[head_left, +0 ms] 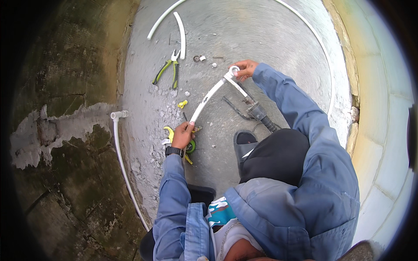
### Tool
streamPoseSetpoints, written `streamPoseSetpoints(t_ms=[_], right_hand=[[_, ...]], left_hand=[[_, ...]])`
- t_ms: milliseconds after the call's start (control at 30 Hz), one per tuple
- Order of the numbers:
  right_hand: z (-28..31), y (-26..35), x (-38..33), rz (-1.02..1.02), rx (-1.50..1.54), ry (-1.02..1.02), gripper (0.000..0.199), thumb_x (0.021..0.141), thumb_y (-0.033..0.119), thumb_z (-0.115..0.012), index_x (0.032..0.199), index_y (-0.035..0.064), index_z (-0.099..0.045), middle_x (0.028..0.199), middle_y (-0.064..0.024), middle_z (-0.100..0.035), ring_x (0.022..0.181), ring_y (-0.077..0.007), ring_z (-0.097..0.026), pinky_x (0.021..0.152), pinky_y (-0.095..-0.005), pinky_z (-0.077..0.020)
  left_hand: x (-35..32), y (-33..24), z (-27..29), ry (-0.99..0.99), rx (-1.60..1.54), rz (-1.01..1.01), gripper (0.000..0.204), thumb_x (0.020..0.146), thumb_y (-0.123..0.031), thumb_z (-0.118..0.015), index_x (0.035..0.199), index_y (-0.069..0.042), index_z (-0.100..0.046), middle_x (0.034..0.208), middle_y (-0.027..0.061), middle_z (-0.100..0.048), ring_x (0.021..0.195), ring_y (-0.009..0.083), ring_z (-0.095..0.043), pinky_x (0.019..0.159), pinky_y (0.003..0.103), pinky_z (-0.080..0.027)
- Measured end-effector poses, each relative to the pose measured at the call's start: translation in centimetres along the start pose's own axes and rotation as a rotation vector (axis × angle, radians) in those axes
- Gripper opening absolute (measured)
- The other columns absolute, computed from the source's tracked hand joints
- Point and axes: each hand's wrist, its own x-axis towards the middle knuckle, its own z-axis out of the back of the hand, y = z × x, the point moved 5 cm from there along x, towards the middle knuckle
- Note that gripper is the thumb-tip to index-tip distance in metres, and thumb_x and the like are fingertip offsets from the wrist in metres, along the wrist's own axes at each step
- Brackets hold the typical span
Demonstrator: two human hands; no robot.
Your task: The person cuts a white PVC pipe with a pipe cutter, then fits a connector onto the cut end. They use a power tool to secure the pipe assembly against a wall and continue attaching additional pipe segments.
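- Closest in: blue sleeves, dark trousers, and a dark sandal (243, 143) planted on the concrete floor (261, 35).
- The left hand (183, 135), with a black wristwatch (174, 151) on it, is closed around the lower end of a white pipe (208, 99), pinning it down near the floor.
- Right by that hand there's a yellow-handled pipe cutter (170, 135) lying on the floor, partly hidden under the wrist.
- The pipe runs slanting up and away to the right hand (244, 68), which is pinching a white fitting (233, 71) at its far end, fingers curled tight on it.
- A second thin white piece heads back from that fitting toward a dark grey tool (254, 111) lying next to the knee.
- Small yellow scrap (182, 104) and bits of rubble sit just left of the pipe.
- Further out: green-handled pliers (167, 69), a short white pipe offcut (180, 35) and a couple of small fittings (199, 58).
- Over on the left, another white pipe (122, 161) runs along the mossy wall (65, 130), with an elbow on top.
- A long white pipe curves around the far right side.
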Motion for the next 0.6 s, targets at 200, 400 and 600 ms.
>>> streamPoseSetpoints(t_ms=[200,400,600], right_hand=[[-0.1,0.2,0.3,0.091,-0.026,0.079,0.063,0.078,0.015,-0.081,0.135,0.0081,-0.056,0.123,-0.0101,-0.066,0.112,-0.0228,-0.063,0.097,-0.0380,-0.0499],[-0.5,0.5,0.2,0.148,-0.010,0.045,0.059,0.077,0.008,-0.081,0.131,0.0085,-0.059,0.121,-0.0086,-0.067,0.112,-0.0238,-0.063,0.096,-0.0382,-0.0511],[-0.2,1.2,0.1,0.089,-0.057,0.004,0.054,0.076,0.006,-0.082,0.127,0.0077,-0.064,0.118,-0.0083,-0.069,0.112,-0.0225,-0.063,0.105,-0.0370,-0.0430]], left_hand=[[0.6,0.4,-0.2,0.081,0.031,0.025,0.036,0.100,-0.039,-0.055,0.101,-0.004,-0.066,0.080,0.0003,-0.066,0.057,0.0074,-0.052,0.054,0.023,-0.042],[0.9,1.4,0.1,0.077,0.046,0.017,0.033,0.100,-0.037,-0.056,0.097,-0.005,-0.066,0.075,-0.0026,-0.060,0.057,0.0059,-0.048,0.051,0.023,-0.038],[0.2,0.6,0.1,0.021,-0.020,0.011,0.028,0.097,-0.031,-0.061,0.098,-0.003,-0.068,0.071,-0.0035,-0.057,0.059,0.0057,-0.047,0.053,0.024,-0.038]])
